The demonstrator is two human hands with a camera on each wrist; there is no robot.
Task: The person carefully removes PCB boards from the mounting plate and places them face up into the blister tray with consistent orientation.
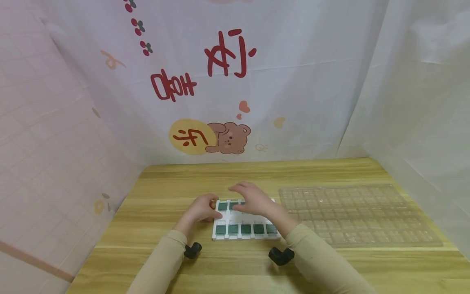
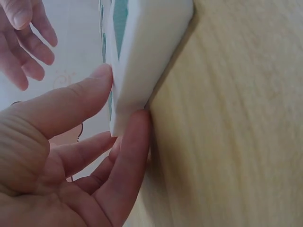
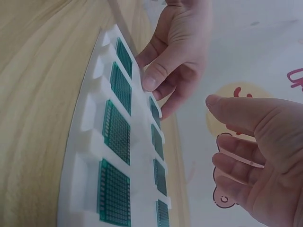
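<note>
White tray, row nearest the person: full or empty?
Full: in the head view, each visible near slot of the white tray holds a green board.

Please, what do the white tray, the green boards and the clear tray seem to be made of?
White tray: probably foam or plastic, matte; thick edges without shine. Green boards: likely circuit-board laminate, finish unclear; fine grids of dots cover them. Clear tray: probably plastic, glossy; the tabletop shows through and small highlights glint.

White rectangular foam-like tray (image 1: 242, 237) is lying on wood-grain surface (image 1: 235, 265); square green circuit boards (image 1: 245, 229) are sitting in two rows.
</note>
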